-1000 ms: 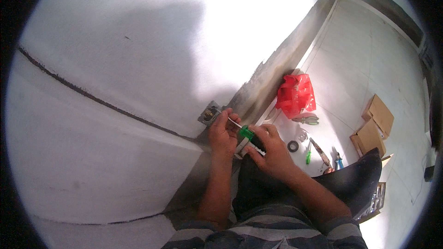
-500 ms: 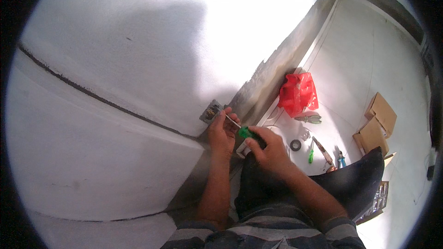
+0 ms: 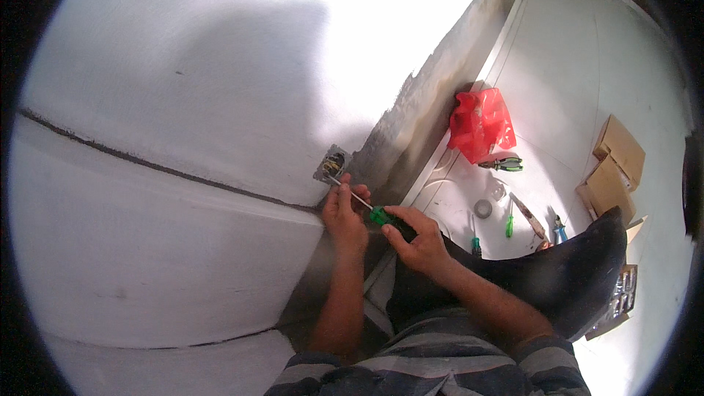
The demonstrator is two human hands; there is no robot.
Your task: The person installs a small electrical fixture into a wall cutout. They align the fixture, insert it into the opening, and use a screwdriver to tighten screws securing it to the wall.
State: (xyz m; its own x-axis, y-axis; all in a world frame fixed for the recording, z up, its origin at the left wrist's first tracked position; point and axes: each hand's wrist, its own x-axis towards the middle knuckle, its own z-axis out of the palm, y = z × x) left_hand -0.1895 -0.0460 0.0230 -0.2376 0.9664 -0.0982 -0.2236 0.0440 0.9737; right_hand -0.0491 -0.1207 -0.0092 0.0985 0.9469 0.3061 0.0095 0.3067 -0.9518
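A square wall box [image 3: 332, 165] with wires inside is set low in the white wall. My right hand [image 3: 416, 243] grips the green handle of a screwdriver [image 3: 380, 215], whose thin metal shaft runs up-left into the box. My left hand [image 3: 345, 213] sits just below the box with its fingers closed around the shaft near the tip. Both forearms come up from my striped sleeves at the lower edge.
On the white floor to the right lie a red plastic bag [image 3: 479, 123], green-handled pliers [image 3: 503, 165], a roll of tape [image 3: 482, 208], small screwdrivers [image 3: 509, 224] and cardboard boxes [image 3: 614, 165]. My dark trouser leg [image 3: 557, 268] stretches right. A dark crack [image 3: 147, 165] crosses the wall.
The screwdriver's tip has moved up-left into the wall box; both hands followed it slightly toward the wall.
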